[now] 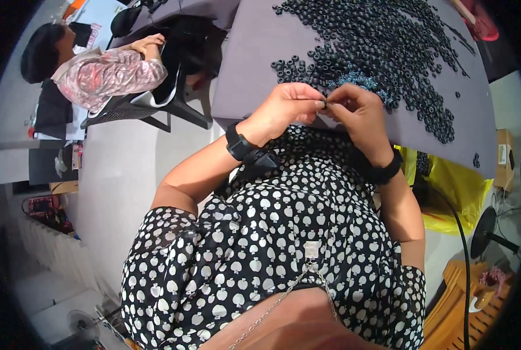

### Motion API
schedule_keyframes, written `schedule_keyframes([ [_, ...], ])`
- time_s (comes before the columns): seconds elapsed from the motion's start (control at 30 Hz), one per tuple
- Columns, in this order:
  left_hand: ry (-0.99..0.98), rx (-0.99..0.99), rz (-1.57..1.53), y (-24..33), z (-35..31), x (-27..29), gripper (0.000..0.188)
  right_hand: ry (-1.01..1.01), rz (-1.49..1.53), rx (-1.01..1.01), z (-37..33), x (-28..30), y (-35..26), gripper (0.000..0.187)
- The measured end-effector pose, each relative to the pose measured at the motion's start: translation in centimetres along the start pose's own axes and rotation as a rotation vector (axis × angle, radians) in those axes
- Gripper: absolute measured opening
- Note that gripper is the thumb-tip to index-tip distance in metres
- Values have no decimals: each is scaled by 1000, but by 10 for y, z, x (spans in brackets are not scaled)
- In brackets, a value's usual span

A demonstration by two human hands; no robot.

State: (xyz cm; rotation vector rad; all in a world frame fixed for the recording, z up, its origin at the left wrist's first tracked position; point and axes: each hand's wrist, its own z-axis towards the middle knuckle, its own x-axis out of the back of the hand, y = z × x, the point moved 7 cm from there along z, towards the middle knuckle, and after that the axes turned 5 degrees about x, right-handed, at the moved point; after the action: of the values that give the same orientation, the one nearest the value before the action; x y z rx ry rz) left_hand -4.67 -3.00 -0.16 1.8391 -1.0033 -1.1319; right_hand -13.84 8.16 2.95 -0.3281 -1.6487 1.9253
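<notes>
Fingertips meet at the table's near edge, where my left hand (284, 109) and my right hand (361, 116) both pinch closed. Whatever sits between them is tiny and mostly covered by the fingers; I cannot make it out. Just beyond the hands lies a small heap of bluish little pieces (362, 79). Around and behind it spread a great many small black ring-shaped parts (383, 38), loose on the grey-covered table (252, 58). Some of the rings trail down toward the near right edge. Both my wrists wear black bands.
A yellow plastic bag (462, 201) hangs below the table's right side, with a black cable (466, 262) running past it. At lower right stands a slatted wooden piece of furniture (456, 289). On the left, another person (112, 79) sits on a dark chair (187, 99), hands together.
</notes>
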Motion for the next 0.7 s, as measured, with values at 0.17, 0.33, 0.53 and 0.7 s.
schedule_keyframes([
  [0.17,-74,24,-82,3,2,0,11,11,76,1,3,-2,-6,10],
  [0.33,-47,80,-203,0,4,1,13,18,-13,85,2,-1,-13,14],
  [0.53,-92,100,-208,0,1,-3,17,0,174,51,-3,-1,-7,15],
  [0.7,-152,98,-134,1,-2,-7,17,-23,-2,146,-6,-1,-6,15],
])
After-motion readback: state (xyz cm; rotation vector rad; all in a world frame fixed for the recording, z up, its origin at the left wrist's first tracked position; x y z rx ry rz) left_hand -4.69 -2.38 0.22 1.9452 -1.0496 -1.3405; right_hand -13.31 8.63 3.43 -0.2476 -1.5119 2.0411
